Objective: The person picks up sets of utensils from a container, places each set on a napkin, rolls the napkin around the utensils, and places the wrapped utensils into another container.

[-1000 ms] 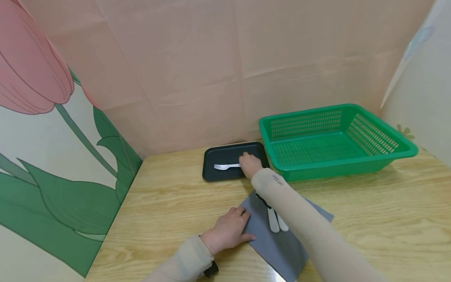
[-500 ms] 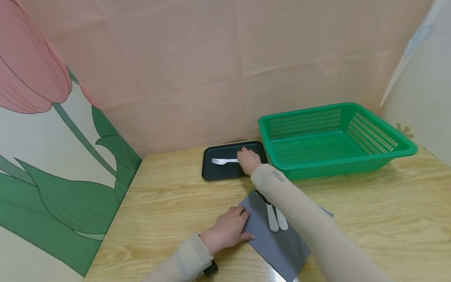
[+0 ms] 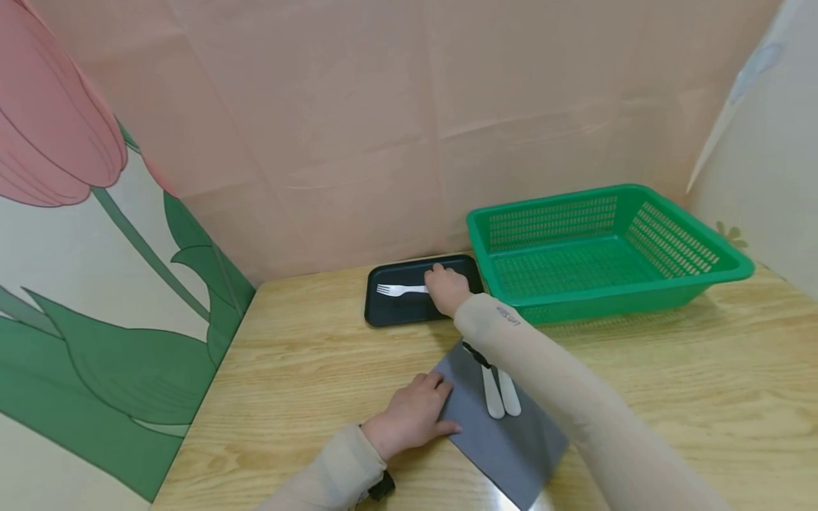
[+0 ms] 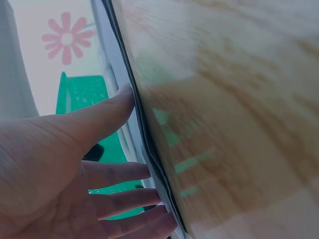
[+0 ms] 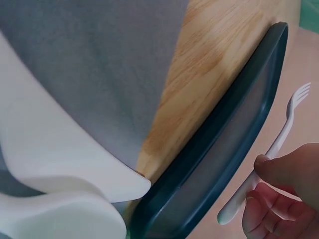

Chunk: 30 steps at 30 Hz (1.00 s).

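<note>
1. On my feed the right hand (image 3: 447, 289) pinches the fork (image 5: 281, 140) between thumb and forefinger, partway along the handle; tines stick out left of the grip, the butt past the fingers.
2. I'd judge the fork light, stiff plastic, smooth enough to twist in so small a pinch (the thin tines are likely its fragile part); I'd take hold right there, mid-handle.
3. Below the grip lies the tray (image 3: 397, 309); whether the fork touches it, I can't tell.
4. Right of the grip sits the basket (image 3: 575, 299).
5. On the grip's near side, white utensils (image 3: 492, 401) lie on the mat (image 3: 530, 443), probably soft; the left hand (image 3: 411, 417) rests spread along its edge.
</note>
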Motion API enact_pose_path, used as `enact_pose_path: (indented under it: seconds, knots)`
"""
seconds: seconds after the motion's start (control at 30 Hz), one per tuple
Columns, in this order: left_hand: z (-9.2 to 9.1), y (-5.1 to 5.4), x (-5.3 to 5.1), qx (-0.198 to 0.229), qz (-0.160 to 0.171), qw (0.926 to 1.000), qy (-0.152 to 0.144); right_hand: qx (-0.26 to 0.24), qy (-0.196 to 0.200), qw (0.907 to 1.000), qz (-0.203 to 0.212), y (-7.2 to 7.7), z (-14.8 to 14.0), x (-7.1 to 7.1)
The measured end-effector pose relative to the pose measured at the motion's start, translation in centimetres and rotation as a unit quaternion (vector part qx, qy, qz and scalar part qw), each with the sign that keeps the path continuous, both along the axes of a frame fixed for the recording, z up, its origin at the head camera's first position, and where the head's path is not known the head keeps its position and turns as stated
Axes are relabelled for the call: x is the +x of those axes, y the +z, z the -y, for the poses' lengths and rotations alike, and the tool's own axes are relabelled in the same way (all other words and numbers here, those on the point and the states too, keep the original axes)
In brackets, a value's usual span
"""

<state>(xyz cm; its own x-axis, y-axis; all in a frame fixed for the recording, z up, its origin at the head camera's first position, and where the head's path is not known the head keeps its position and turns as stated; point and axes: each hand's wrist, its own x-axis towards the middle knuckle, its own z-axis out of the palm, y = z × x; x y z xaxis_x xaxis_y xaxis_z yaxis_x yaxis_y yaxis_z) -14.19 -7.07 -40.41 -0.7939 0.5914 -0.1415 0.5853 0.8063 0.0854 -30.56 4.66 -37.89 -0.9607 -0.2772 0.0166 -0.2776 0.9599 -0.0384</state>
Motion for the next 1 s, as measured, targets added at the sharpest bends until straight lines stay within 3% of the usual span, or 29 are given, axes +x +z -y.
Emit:
enact_pose_path:
  seconds: [1.0]
  knots:
    - [0.1, 0.2, 0.4, -0.005, -0.011, 0.9999, -0.004, 0.013, 0.019, 0.9996, -0.017, 2.1, -0.5, 2.5]
